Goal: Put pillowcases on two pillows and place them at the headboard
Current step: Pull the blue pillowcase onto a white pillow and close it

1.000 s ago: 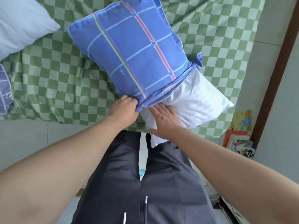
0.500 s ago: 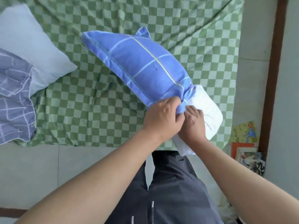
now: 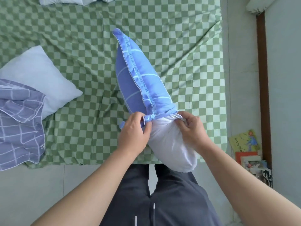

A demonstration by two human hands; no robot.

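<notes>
From my head view, my left hand point(image 3: 133, 132) and right hand point(image 3: 189, 129) each pinch the bunched hem of the smooth blue striped cotton pillowcase point(image 3: 138, 80), half over the soft white pillow point(image 3: 172, 149) above the green checked bed sheet point(image 3: 65, 38). I judge even tugs toward me on both sides should slide it down without twisting. The second plump white pillow point(image 3: 39, 72) and the crumpled lilac grid pillowcase point(image 3: 19, 128) lie at my left.

Cut off at bed's far edge: pale bedding point(image 3: 78, 0). Cropped at left: purple checked pillowcase point(image 3: 17, 126). Hidden inside blue pillowcase point(image 3: 138, 82): most of white pillow point(image 3: 171, 149).

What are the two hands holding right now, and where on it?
Both grip the blue checked pillowcase at its bunched open hem: left hand on the near-left side, right hand opposite, around the white pillow.
</notes>
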